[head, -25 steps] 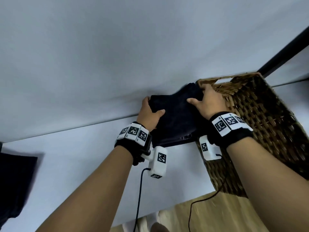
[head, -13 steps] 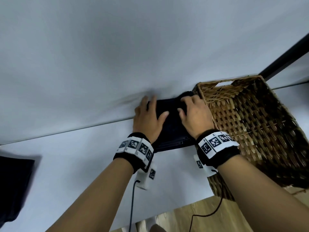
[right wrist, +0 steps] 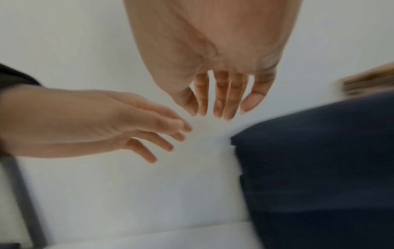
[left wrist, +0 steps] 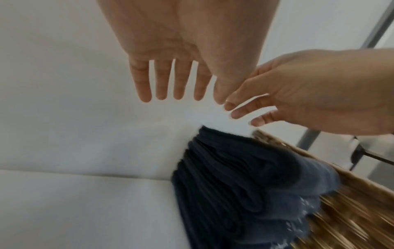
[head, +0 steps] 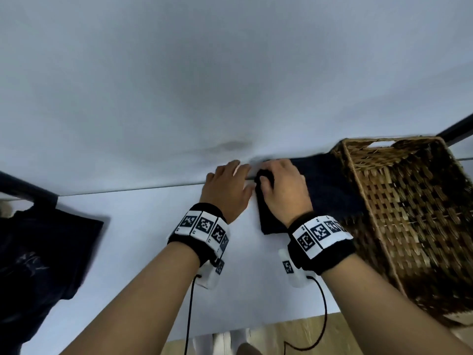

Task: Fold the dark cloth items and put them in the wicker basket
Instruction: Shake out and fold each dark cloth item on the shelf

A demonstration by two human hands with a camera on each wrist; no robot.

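A folded dark cloth (head: 330,185) lies on the white table (head: 133,242), against the wall and touching the left side of the wicker basket (head: 409,201). My right hand (head: 281,190) hovers over the cloth's left end, fingers straight, holding nothing. My left hand (head: 226,187) is just left of it over bare table, fingers spread. The left wrist view shows the left hand (left wrist: 170,80) above the cloth (left wrist: 245,185) and the basket (left wrist: 351,219). In the right wrist view the right hand (right wrist: 221,94) is empty, left of the cloth (right wrist: 319,160). The basket's inside is hidden.
A second dark cloth (head: 38,265), unfolded, lies at the table's left end. A black pole (head: 458,126) rises behind the basket. The white wall (head: 230,85) backs the table. Wooden floor (head: 307,336) shows below the front edge.
One second ago both hands held the folded cloth up beside the basket, then pressed it down. Now they have let go and shifted left, and the cloth stays by the basket.
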